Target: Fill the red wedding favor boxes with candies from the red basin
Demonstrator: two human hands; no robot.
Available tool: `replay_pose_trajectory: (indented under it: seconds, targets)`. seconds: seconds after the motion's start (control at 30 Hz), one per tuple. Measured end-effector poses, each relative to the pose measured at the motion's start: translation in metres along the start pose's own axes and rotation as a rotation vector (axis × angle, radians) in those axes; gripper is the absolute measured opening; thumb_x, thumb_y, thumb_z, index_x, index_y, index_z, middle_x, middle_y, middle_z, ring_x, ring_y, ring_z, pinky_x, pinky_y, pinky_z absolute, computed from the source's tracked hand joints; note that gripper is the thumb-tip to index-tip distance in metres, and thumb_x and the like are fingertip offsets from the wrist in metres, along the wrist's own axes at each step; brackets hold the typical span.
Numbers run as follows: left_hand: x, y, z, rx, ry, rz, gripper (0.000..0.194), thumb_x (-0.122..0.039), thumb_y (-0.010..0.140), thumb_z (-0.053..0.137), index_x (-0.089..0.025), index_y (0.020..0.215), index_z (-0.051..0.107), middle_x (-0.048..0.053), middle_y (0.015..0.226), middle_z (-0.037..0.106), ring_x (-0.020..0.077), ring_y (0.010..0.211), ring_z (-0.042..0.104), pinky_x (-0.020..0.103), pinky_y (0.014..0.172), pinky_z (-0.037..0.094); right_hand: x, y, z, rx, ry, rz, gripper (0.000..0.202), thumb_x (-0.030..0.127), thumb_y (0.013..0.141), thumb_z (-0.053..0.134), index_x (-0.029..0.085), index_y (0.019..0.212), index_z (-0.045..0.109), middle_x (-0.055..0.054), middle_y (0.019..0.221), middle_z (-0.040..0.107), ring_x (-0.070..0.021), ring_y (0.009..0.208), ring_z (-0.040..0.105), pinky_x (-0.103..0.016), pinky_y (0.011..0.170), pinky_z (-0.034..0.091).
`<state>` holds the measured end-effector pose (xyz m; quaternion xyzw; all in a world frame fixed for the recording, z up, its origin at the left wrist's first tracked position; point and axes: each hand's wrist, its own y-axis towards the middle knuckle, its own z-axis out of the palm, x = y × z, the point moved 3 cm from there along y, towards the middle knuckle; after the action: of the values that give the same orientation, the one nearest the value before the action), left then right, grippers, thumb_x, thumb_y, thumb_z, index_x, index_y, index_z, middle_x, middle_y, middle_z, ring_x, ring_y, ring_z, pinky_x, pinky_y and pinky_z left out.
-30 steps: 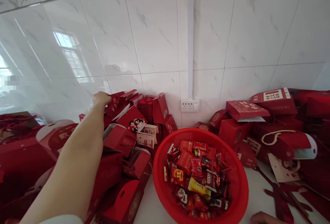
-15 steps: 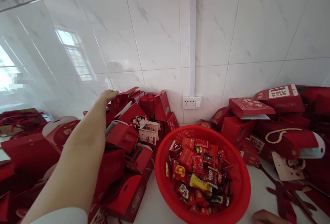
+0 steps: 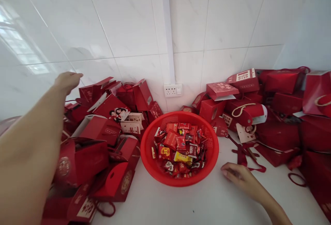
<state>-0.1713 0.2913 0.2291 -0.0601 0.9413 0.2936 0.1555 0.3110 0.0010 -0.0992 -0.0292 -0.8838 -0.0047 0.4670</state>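
My left hand (image 3: pixel 68 81) is raised at the left, above the back edge of a pile of red gift boxes (image 3: pixel 99 128). Its fingers are pressed together, and what they hold, if anything, is hidden. Resting on the white table (image 3: pixel 178 206) is my right hand (image 3: pixel 239 176), with loosely bent fingers, a gap at the thumb and nothing held. It lies just right of a round red plastic basket (image 3: pixel 179 182). Inside the basket are wrapped candies (image 3: pixel 181 144), mostly red, with a yellow one among them.
More red boxes (image 3: pixel 279 107) are heaped at the right, some with cord handles. Dark red ribbons (image 3: pixel 241 154) lie near my right hand. Behind everything stands a tiled wall (image 3: pixel 137 21) with a power socket (image 3: pixel 172 90).
The view has turned right and widened downward. My left hand has lifted off the pile, up and to the left. More of my right hand and forearm now shows on the table.
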Motion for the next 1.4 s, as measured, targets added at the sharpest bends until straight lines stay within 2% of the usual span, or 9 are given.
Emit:
replay_pose_trajectory:
  seconds: [0.2, 0.4, 0.53, 0.67, 0.8, 0.93, 1.07, 1.2, 1.4]
  targets:
    - [-0.046, -0.007, -0.011, -0.158, -0.283, -0.174, 0.045, -0.030, 0.096, 0.055, -0.008, 0.134, 0.061, 0.006, 0.124, 0.068, 0.0135, 0.089, 0.055, 0.037, 0.091, 0.053, -0.002, 0.000, 0.000, -0.015, 0.001, -0.026, 0.034, 0.048, 0.086, 0.052, 0.019, 0.079, 0.067, -0.003, 0.069, 0.065, -0.0187, 0.065, 0.057, -0.029, 0.061, 0.044]
    - [-0.120, -0.043, -0.023, -0.233, -0.524, 0.200, 0.044, -0.019, 0.094, 0.047, 0.009, 0.126, 0.059, 0.003, 0.116, 0.070, 0.0227, 0.110, 0.061, 0.037, 0.097, 0.042, 0.004, -0.004, 0.002, -0.064, 0.043, -0.070, 0.028, 0.043, 0.084, 0.054, 0.018, 0.078, 0.067, -0.002, 0.067, 0.064, -0.0181, 0.064, 0.057, -0.030, 0.061, 0.044]
    - [-0.162, -0.106, -0.008, -0.029, -0.765, 0.493, 0.029, -0.014, 0.088, 0.060, -0.002, 0.112, 0.071, 0.004, 0.104, 0.075, 0.0200, 0.103, 0.066, 0.041, 0.100, 0.049, 0.006, -0.006, 0.004, -0.100, 0.077, -0.094, 0.024, 0.039, 0.080, 0.056, 0.018, 0.074, 0.067, 0.000, 0.061, 0.062, -0.0170, 0.059, 0.055, -0.030, 0.059, 0.044]
    - [-0.185, -0.205, 0.022, 0.192, -0.922, 0.816, 0.014, -0.021, 0.089, 0.065, -0.018, 0.097, 0.075, 0.005, 0.104, 0.077, 0.0200, 0.099, 0.070, 0.037, 0.096, 0.054, 0.003, -0.006, 0.004, -0.155, 0.102, -0.121, 0.025, 0.040, 0.078, 0.059, 0.018, 0.077, 0.069, -0.004, 0.069, 0.069, -0.0195, 0.064, 0.060, -0.033, 0.062, 0.048]
    - [-0.184, -0.308, 0.050, 0.457, -1.013, 1.107, 0.018, -0.025, 0.095, 0.058, -0.019, 0.099, 0.075, 0.009, 0.110, 0.074, 0.0200, 0.104, 0.069, 0.033, 0.093, 0.055, 0.001, -0.004, -0.005, -0.273, 0.169, -0.147, 0.036, 0.052, 0.080, 0.059, 0.018, 0.083, 0.069, -0.009, 0.076, 0.072, -0.0237, 0.069, 0.067, -0.038, 0.066, 0.055]
    - [-0.170, -0.365, 0.071, 0.640, -1.042, 1.153, 0.019, -0.021, 0.096, 0.055, -0.018, 0.100, 0.074, 0.011, 0.113, 0.071, 0.0195, 0.100, 0.069, 0.032, 0.092, 0.055, 0.010, 0.002, -0.027, -0.371, 0.216, -0.172, 0.036, 0.058, 0.082, 0.061, 0.024, 0.090, 0.069, -0.011, 0.083, 0.076, -0.0258, 0.069, 0.070, -0.042, 0.067, 0.058]
    - [-0.153, -0.372, 0.083, 0.682, -1.051, 1.046, 0.019, -0.022, 0.097, 0.056, -0.019, 0.099, 0.074, 0.011, 0.110, 0.072, 0.0203, 0.101, 0.069, 0.033, 0.091, 0.054, 0.036, 0.022, -0.066, -0.535, 0.010, -0.244, 0.041, 0.054, 0.086, 0.053, 0.018, 0.095, 0.070, -0.014, 0.084, 0.076, -0.0246, 0.065, 0.071, -0.039, 0.062, 0.060]
    - [-0.140, -0.366, 0.091, 0.658, -1.066, 0.954, 0.018, -0.022, 0.095, 0.057, -0.018, 0.094, 0.074, 0.010, 0.103, 0.074, 0.0201, 0.099, 0.069, 0.032, 0.090, 0.054, 0.068, 0.061, -0.112, -0.668, -0.159, -0.233, 0.032, 0.034, 0.088, 0.051, 0.015, 0.104, 0.070, -0.014, 0.097, 0.076, -0.0252, 0.080, 0.073, -0.042, 0.079, 0.060]
    - [-0.135, -0.362, 0.103, 0.701, -1.055, 0.947, 0.019, -0.025, 0.094, 0.057, -0.019, 0.092, 0.075, 0.009, 0.100, 0.075, 0.0200, 0.093, 0.070, 0.033, 0.087, 0.055, 0.100, 0.116, -0.149, -0.711, -0.465, -0.203, 0.026, 0.015, 0.077, 0.060, 0.016, 0.099, 0.074, -0.015, 0.153, 0.048, -0.0352, 0.119, 0.062, -0.050, 0.103, 0.050]
